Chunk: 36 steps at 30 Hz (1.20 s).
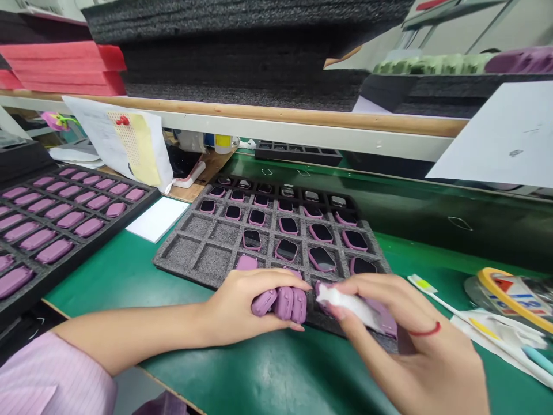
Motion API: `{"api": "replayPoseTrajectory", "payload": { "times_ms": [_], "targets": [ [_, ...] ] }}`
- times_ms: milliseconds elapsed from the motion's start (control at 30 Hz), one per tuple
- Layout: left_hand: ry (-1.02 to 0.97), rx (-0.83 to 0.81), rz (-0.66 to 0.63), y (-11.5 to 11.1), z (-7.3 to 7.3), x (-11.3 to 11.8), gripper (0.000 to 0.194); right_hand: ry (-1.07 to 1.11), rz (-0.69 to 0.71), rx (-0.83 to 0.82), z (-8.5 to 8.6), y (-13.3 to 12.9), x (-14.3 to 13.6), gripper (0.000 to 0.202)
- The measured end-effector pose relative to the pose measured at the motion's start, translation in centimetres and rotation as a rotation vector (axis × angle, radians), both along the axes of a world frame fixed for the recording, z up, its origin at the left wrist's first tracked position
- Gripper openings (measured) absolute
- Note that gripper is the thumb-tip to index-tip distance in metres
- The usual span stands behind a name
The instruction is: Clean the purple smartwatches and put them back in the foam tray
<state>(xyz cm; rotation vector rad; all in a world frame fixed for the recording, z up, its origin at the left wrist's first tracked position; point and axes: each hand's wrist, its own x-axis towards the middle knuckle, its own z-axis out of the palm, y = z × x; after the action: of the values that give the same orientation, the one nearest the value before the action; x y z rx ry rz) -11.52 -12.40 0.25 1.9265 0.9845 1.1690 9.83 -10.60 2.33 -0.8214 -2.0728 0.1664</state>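
Three purple watch cases [284, 304] stand side by side in the grip of my left hand [237, 302], between thumb and fingers over the front edge of a dark grey foam tray [178, 252]. A crumpled white wipe [352, 305] is pinched in my right hand [415, 340], at the tray's front right corner. Purple shows beneath and beside the wipe; whether the right hand also grips a case I cannot tell. In the tray's compartments sit several purple watch cases with dark screens [322, 259]. Another purple case [247, 263] lies just beyond my left hand.
At left, a black tray [78, 251] holds rows of purple cases. A white card [158, 219] lies between the trays. To the right are a white-handled brush [421, 283] and a yellow-rimmed tape roll [514, 294]. A shelf edge [259, 118] with black foam [242, 69] crosses above.
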Motion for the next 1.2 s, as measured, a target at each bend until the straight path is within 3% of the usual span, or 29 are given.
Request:
{"api": "replayPoseTrajectory", "payload": {
  "times_ms": [100, 233, 433, 900, 1033, 1200],
  "targets": [
    [0.013, -0.036, -0.009, -0.1, -0.1, -0.1, 0.04, -0.06, 0.08, 0.106, -0.2, -1.0, -0.7, 0.013],
    [0.034, -0.084, 0.003, -0.2, -0.5, 0.1, 0.038, -0.137, 0.072, 0.169, -0.5, -1.7, -1.9, 0.013],
    [0.02, -0.154, 0.074, 0.0, -0.5, 0.7, 0.036, -0.111, 0.013, 0.117, -0.7, -1.3, -2.7, 0.011],
    [-0.009, -0.216, 0.034, 0.1, -0.3, 0.9, 0.033, -0.169, 0.043, 0.111, -0.4, -0.9, -2.7, 0.008],
    [0.033, -0.225, 0.075, 0.0, -0.3, 1.0, 0.038, -0.175, -0.019, 0.143, -0.3, -0.7, -2.6, 0.007],
    [0.04, -0.244, 0.04, 0.0, -0.2, 0.9, 0.031, -0.151, 0.048, 0.094, -0.3, -0.7, -2.6, 0.01]
  ]
}}
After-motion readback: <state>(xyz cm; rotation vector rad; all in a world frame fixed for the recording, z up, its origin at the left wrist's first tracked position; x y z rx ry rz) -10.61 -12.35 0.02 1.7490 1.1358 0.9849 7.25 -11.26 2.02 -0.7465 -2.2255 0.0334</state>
